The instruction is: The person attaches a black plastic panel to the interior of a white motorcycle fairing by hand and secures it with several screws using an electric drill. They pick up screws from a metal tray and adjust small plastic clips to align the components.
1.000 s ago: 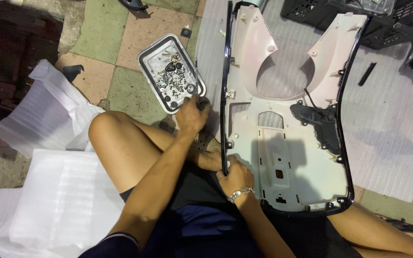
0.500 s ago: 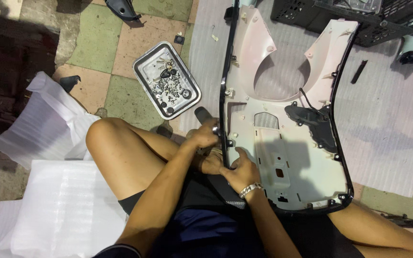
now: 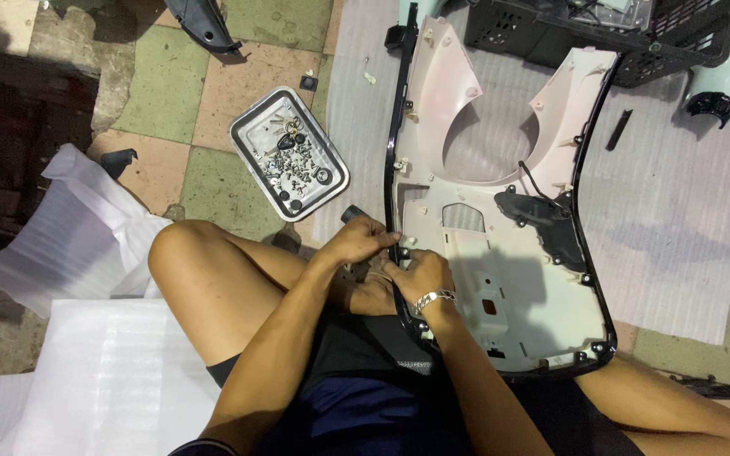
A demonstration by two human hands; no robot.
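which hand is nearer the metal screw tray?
Left. The left hand sits at the black-trimmed panel's left edge, just below-right of the metal screw tray. The right hand, with a bracelet, is further right and lower, on the panel.

The floor is worn square tiles in faded green and pinkish tan, grimy at the joints. A ribbed grey mat covers the right half. White foam sheets lie crumpled at lower left (2 pieces at least). Upper left falls into dark shadow.
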